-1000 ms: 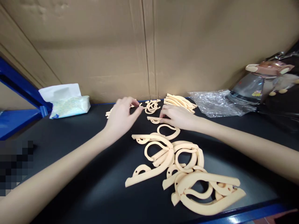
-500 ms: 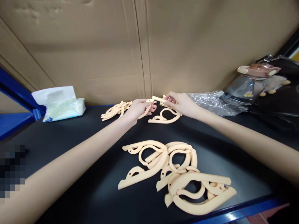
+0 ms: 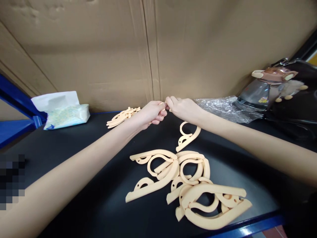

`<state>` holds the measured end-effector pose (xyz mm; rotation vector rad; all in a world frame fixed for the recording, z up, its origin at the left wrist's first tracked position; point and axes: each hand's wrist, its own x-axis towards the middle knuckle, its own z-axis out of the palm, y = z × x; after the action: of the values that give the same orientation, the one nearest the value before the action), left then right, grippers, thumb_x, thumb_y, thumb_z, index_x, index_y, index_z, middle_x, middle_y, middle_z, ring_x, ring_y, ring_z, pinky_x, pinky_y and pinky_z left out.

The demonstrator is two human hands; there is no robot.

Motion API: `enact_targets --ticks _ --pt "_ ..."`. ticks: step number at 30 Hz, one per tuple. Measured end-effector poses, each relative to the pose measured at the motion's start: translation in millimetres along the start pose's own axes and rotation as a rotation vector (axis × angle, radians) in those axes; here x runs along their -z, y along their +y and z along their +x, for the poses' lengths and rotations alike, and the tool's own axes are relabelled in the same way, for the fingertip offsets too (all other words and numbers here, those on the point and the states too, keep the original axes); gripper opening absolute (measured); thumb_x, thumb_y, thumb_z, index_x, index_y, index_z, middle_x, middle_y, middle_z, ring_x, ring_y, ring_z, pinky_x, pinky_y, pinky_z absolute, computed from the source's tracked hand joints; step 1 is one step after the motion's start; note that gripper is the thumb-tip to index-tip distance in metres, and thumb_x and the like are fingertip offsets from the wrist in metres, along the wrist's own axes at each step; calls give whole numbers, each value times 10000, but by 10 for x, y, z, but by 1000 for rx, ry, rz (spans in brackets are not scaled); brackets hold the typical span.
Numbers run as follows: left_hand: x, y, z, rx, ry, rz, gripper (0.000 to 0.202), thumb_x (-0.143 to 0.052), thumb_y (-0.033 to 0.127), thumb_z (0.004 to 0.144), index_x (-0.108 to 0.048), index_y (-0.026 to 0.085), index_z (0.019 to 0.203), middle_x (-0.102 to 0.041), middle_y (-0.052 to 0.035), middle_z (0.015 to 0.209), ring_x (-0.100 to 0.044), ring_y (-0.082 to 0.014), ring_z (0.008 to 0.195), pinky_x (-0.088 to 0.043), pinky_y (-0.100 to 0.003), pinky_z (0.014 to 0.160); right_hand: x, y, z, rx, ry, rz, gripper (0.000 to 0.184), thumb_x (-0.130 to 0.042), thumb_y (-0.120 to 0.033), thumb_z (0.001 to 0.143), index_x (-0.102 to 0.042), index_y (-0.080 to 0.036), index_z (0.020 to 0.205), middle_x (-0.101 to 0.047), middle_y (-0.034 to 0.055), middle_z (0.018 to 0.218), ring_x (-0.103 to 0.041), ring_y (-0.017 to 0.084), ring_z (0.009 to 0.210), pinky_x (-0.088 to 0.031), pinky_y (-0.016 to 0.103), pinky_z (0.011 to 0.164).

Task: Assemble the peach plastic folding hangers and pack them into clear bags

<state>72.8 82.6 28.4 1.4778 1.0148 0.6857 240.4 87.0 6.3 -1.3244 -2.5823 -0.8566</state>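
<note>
My left hand [image 3: 153, 113] and my right hand [image 3: 182, 108] meet at the far side of the black table, fingers closed. Between them they grip a beige plastic folding hanger, mostly hidden by the fingers; only slivers of it show. Just below my right wrist lies another folding hanger [image 3: 189, 140], partly covered by the hand. Nearer to me rests a loose pile of several folding hangers [image 3: 170, 167], some overlapping. To the left of my left hand a second pile of thin beige pieces [image 3: 122, 117] lies by the cardboard.
A tissue pack [image 3: 66, 115] sits at the left near a blue metal frame [image 3: 15, 99]. Crumpled clear plastic [image 3: 220, 109] and a clear bottle with a brown lid [image 3: 262, 89] stand at the right. A cardboard wall [image 3: 104, 59] closes off the back.
My hands have come together, closing over the hanger that showed between them. The loose hanger under my right hand has swung round and shifted right and toward me.
</note>
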Motion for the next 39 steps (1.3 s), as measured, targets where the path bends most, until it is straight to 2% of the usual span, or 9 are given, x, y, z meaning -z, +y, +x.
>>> enact_targets --ticks 6,10,15,20,25,29,32,36,39 --pt "-43 -51 -83 -23 125 172 292 -462 298 987 -448 177 721 -348 94 539 -240 -40 380 -144 -184 363 77 -60 51 69 -26 -51 357 -223 -36 958 -556 -94 1071 -633 165 933 -626 233 734 -299 320 536" --pt "43 -101 -134 -118 280 321 287 -479 304 965 -445 191 704 -436 60 541 -363 -61 421 -242 -198 417 156 5 126 30 -53 -65 342 -254 -12 931 -565 -70 1064 -650 177 896 -632 241 733 -301 320 540" --pt "495 -116 -227 -150 401 460 287 -536 386 913 -589 184 716 -568 10 606 -465 -106 496 -346 -232 481 175 305 91 -107 -75 -72 275 -337 -27 911 -557 -71 1071 -669 149 794 -608 225 640 -302 322 538" --pt "1020 -229 -120 -73 512 548 229 -673 388 771 -663 185 668 -642 -30 622 -540 -160 577 -398 -278 557 147 461 79 -206 -26 43 269 -348 -229 1000 -571 -105 1086 -647 121 732 -567 208 583 -332 319 532" --pt "1170 -419 10 -55 650 643 255 -781 392 619 -603 214 654 -702 -81 729 -646 -280 780 -462 -376 717 186 444 159 -247 -39 329 198 -414 -188 972 -606 -142 965 -611 77 690 -550 195 559 -368 319 552" --pt "1054 -436 -46 -162 744 697 309 -758 436 649 -631 202 806 -679 -140 1096 -582 -361 1071 -411 -454 910 327 411 151 -314 -63 577 245 -384 -146 990 -594 -156 865 -587 22 647 -510 133 473 -413 299 543" --pt "785 -331 -120 -261 677 628 332 -612 464 802 -642 182 976 -671 -122 1160 -603 -296 1061 -423 -412 934 476 398 170 -424 0 938 239 -393 -155 1002 -588 -152 865 -554 -5 648 -467 97 431 -401 267 468" --pt "221 -84 -211 -321 382 419 576 -259 584 962 -675 195 1044 -727 -61 1095 -657 -203 1022 -497 -302 859 741 332 330 -534 230 1286 207 -392 -166 1008 -574 -147 913 -509 -33 610 -417 78 404 -310 199 357" --pt "-143 100 -297 -262 -22 -43 585 -278 593 977 -688 179 1034 -725 -77 1091 -656 -207 1052 -477 -303 920 898 252 490 -658 453 1412 175 -323 -127 1001 -485 -179 958 -475 -55 628 -437 88 428 -334 188 341"
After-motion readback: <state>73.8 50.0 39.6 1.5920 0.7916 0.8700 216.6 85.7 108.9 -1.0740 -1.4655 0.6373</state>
